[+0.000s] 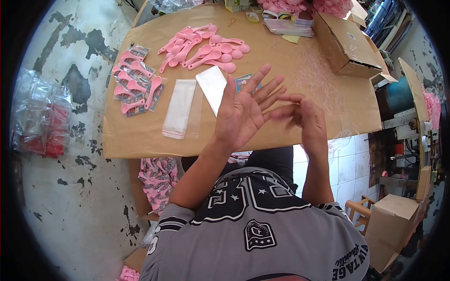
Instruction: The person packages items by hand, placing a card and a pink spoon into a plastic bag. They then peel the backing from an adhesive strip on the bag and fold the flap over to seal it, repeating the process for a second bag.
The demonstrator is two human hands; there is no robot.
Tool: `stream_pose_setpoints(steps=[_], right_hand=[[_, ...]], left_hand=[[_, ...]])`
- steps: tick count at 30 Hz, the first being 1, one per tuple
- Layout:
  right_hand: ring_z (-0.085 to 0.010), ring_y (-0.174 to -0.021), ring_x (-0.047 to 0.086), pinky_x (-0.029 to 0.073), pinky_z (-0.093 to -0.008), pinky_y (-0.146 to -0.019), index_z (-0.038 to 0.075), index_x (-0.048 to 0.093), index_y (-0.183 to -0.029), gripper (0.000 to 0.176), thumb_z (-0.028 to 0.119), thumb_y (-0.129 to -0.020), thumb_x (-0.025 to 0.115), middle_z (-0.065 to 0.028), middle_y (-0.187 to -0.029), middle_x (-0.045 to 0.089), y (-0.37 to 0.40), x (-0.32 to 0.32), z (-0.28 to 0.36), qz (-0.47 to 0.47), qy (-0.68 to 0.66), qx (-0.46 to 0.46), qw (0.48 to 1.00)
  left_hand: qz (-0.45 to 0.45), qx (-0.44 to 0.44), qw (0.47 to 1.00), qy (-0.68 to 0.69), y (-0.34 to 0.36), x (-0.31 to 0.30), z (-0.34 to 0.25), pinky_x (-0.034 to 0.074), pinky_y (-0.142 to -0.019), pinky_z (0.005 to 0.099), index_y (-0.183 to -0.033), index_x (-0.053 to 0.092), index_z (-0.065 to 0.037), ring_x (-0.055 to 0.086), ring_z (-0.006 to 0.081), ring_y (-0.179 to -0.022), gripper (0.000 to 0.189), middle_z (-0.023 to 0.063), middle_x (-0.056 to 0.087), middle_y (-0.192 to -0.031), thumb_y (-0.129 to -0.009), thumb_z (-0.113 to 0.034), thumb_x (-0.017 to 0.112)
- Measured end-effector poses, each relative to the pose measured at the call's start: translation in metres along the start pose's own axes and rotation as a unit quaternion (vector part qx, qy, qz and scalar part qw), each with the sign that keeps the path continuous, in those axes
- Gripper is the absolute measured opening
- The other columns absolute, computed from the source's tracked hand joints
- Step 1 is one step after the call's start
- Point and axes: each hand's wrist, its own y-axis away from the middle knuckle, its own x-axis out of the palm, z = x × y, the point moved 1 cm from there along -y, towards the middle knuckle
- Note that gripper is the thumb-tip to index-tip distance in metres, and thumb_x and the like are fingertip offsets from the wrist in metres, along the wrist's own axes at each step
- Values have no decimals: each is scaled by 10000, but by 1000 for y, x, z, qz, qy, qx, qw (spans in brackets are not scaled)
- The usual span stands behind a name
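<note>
Far to the left of the hands, pink spoons point(155, 83) are laid on flat packs point(137, 111) on the surface point(131, 146). Closer in, clear bags point(178, 105) are lined up; these are best lifted one by one, by an edge, so none get bent. A white pile point(210, 82) is set just beside the left hand point(240, 112), and loose spoons point(228, 67) are heaped past it. The left hand is held open and bare, palm showing. Blue cards point(241, 83) are partly hidden behind it. The right hand point(307, 117) is bent and blurred near the left fingers; whether anything is gripped cannot be told. Fingers should be kept dry and loose, so thin bags can be felt well.
</note>
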Motion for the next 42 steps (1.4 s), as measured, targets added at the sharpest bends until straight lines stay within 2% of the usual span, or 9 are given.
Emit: stream_pose_setpoints(steps=[2, 4, 9, 16, 20, 24, 27, 32, 42], right_hand=[[-255, -1117, 672, 499, -374, -1001, -27, 648, -1265, 420, 349, -1089, 591, -156, -1197, 712, -10, 16, -9, -195, 357, -215, 888], [-230, -1079, 674, 497, -349, -974, -23, 658, -1232, 402, 346, -1089, 590, -126, -1154, 715, -11, 12, -1, -266, 443, -253, 818], [-134, -934, 678, 508, -296, -894, -24, 680, -1152, 425, 363, -1129, 504, -84, -962, 718, 13, -6, -3, -123, 47, -62, 989], [-63, -503, 488, 390, -235, -531, -36, 717, -971, 458, 320, -1137, 482, -38, -582, 582, -15, -5, -39, -241, 183, -297, 906], [-60, -480, 476, 367, -232, -486, -40, 708, -824, 526, 315, -1139, 483, -32, -564, 569, 8, 7, -28, -237, 167, -230, 929], [-51, -469, 447, 321, -231, -454, -41, 688, -738, 588, 320, -1147, 466, -18, -547, 534, 6, 18, -32, -255, 127, -196, 938], [-47, -468, 437, 300, -230, -444, -44, 691, -738, 591, 315, -1149, 462, -9, -540, 513, 7, 22, -35, -251, 127, -192, 940], [-47, -492, 442, 304, -240, -460, -46, 704, -749, 550, 273, -1140, 486, -8, -555, 535, 11, 22, -37, -207, 138, -172, 953], [-52, -513, 449, 337, -258, -483, -29, 732, -774, 465, 231, -1112, 547, -8, -558, 562, 14, 24, -45, -152, 201, -161, 954]], left_hand=[[-10, 10, 1000, 8, 1, 0, -1, 267, -1267, 538, -1669, 203, -99, 295, 390, -1559, 931, 264, 277, -1679, -1028, -769, 279], [-39, 15, 998, 41, 2, 4, -5, 260, -1275, 513, -1655, 239, -86, 303, 393, -1555, 909, 269, 297, -1668, -1039, -752, 273], [-53, 26, 998, 12, 1, -4, -3, 350, -1219, 480, -1607, 322, -67, 398, 371, -1496, 841, 265, 373, -1624, -1063, -707, 275], [-117, 42, 984, -129, 16, 4, 0, 484, -967, 348, -1335, 562, -11, 619, 237, -1149, 545, 193, 655, -1262, -1126, -483, 387], [18, 47, 965, -258, 41, 2, -4, 400, -667, 308, -982, 609, -24, 512, 146, -710, 411, 86, 624, -857, -1125, -388, 483], [99, 50, 962, -250, 76, 78, -33, 395, -552, 332, -836, 542, -45, 477, 128, -563, 481, 67, 588, -776, -1111, -438, 512], [258, 79, 941, -206, 87, 103, -51, 463, -556, 335, -1105, 594, -90, 584, 200, -594, 423, 118, 638, -834, -1083, -507, 528], [289, 335, 883, -158, 100, 136, -27, 365, -453, 305, -1524, 523, -481, 532, 185, -526, 513, 167, 696, -955, -1026, -583, 592], [245, 402, 858, -205, 100, 134, -16, 289, -422, 234, -1396, 523, -695, 410, 104, -448, 412, 117, 653, -803, -1049, -490, 609]])
